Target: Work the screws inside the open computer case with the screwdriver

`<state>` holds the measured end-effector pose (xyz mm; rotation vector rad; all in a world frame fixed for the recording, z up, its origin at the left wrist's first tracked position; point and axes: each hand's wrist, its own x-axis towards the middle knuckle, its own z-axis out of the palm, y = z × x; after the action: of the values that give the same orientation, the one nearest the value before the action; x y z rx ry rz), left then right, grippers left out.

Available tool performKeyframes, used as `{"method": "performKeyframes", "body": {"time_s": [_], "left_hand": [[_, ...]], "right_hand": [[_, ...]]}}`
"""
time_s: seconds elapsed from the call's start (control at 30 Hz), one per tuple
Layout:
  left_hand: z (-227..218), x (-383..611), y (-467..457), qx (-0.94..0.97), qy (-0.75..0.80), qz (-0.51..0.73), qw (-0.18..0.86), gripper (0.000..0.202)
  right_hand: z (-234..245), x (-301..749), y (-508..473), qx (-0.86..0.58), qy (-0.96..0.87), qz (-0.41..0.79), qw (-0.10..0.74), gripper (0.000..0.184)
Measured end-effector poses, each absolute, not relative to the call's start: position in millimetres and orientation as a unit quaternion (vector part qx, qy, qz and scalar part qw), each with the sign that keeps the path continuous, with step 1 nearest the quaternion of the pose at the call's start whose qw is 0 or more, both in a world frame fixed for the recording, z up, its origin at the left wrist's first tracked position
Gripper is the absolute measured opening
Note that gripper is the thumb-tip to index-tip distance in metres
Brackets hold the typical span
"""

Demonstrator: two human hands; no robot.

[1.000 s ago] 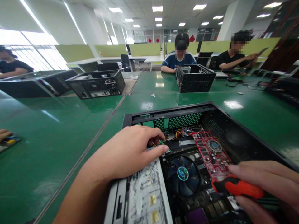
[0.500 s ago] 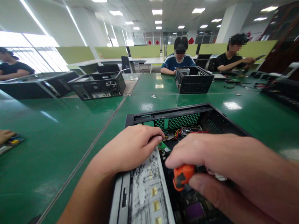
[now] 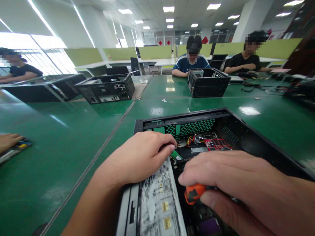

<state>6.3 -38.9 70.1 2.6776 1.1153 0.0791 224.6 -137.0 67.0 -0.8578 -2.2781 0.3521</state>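
Observation:
An open black computer case lies in front of me, with a scuffed silver metal panel along its left side. Across that panel rests my left hand, its fingers curled over the inner edge and gripping the case. Just beneath its fingertips a green circuit board shows in part. My right hand is closed on a screwdriver with an orange and black handle, held inside the case; its tip is hidden. Beyond that hand a red circuit board and coloured wires are visible.
Across the green table, another computer case stands at left and one more case in front of a seated person. Loose cables lie at right. At the left edge a co-worker's hand touches a board.
The view has shifted slightly, so things sit a little further right. My right hand and the screwdriver appear slightly lower, and more of the red board shows. My left hand keeps its place on the case.

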Motion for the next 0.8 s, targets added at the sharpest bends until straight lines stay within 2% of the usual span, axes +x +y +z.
{"method": "performKeyframes", "body": {"time_s": [0.47, 0.67, 0.8], "left_hand": [[70, 7, -40, 0.913, 0.389, 0.019, 0.124, 0.029], [72, 7, -41, 0.913, 0.389, 0.028, 0.12, 0.028], [73, 8, -42, 0.915, 0.384, 0.032, 0.12, 0.029]], "right_hand": [[69, 228, -130, -0.3, -0.894, 0.151, 0.297, 0.03], [78, 224, -124, -0.324, -0.899, 0.175, 0.238, 0.01], [84, 226, -124, -0.3, -0.903, 0.23, 0.204, 0.022]]}}
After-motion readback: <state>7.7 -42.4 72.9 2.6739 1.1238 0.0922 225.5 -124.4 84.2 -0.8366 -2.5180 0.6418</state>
